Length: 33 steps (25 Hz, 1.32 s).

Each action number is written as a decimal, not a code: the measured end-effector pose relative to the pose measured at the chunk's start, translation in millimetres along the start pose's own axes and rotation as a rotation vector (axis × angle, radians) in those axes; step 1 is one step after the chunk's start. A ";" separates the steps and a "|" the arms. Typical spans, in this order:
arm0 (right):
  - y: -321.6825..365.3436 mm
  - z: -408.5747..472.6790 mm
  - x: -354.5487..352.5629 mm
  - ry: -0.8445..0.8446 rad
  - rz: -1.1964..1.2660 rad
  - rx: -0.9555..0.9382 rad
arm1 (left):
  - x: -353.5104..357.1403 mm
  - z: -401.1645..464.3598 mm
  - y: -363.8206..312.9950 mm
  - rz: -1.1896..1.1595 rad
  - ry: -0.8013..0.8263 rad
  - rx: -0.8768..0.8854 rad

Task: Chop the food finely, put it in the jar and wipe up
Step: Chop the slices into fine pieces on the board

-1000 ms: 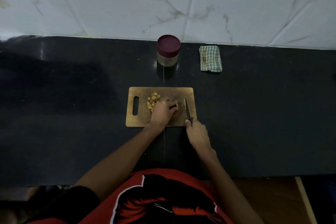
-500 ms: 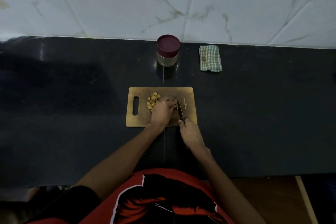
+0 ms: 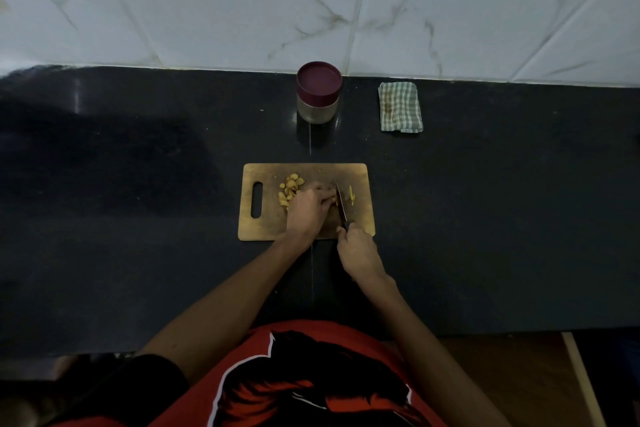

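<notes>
On the cutting board [image 3: 266, 225], the right hand [image 3: 358, 253] grips the knife [image 3: 341, 206], blade pointing away toward the wall. Left hand [image 3: 308, 210] fingers [image 3: 327, 198] curl over yellow food [image 3: 291, 189], touching the blade's left side. Lidded jar [image 3: 318, 92] stands behind on the counter [image 3: 138, 184].

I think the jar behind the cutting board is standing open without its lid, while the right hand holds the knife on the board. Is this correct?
Not quite. In the head view the jar is closed: its dark red lid sits on top. The rest holds: it stands behind the cutting board, and the right hand holds the knife on the board.
</notes>
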State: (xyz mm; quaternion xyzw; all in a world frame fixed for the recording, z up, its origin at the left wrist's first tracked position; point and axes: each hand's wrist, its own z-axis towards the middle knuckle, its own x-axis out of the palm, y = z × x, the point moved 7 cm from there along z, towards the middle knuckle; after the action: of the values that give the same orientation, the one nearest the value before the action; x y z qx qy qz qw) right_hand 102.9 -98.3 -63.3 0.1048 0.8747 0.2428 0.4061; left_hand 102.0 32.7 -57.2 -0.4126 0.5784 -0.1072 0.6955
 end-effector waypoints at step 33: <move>4.2 -11.6 -1.1 -0.053 -0.120 0.088 | 4.3 -6.2 8.5 -0.052 -0.030 -0.132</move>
State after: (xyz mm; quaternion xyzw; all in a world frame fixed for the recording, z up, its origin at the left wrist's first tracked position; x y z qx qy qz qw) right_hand 94.7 -99.1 -54.0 0.0764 0.8782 0.1763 0.4379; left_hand 95.0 32.6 -66.2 -0.4742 0.5628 -0.0806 0.6722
